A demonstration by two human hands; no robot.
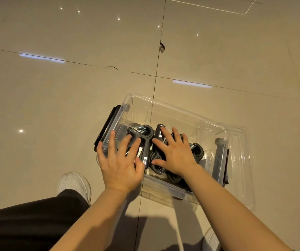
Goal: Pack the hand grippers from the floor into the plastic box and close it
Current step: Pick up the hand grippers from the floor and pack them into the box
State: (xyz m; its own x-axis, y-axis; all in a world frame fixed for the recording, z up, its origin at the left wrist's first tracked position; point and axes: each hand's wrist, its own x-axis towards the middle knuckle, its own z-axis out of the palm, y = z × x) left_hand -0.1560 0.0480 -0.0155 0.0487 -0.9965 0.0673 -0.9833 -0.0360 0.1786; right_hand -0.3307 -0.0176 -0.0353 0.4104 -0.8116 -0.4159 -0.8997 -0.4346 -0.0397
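A clear plastic box (178,108) stands open on the tiled floor, with black latches on its left and right sides. Several black hand grippers (144,136) with metal springs lie packed inside it. My left hand (121,160) reaches into the box's left half with fingers spread and straight, lying on a gripper. My right hand (175,153) lies flat with spread fingers on the grippers in the middle. The clear lid (241,160) lies on the floor at the box's right side, partly under it.
The beige tiled floor (73,87) has dark grout lines and a chipped spot (161,47) further ahead. My white shoe (74,183) and dark trouser leg (27,221) are at the lower left; another white shoe (211,240) shows at the bottom edge.
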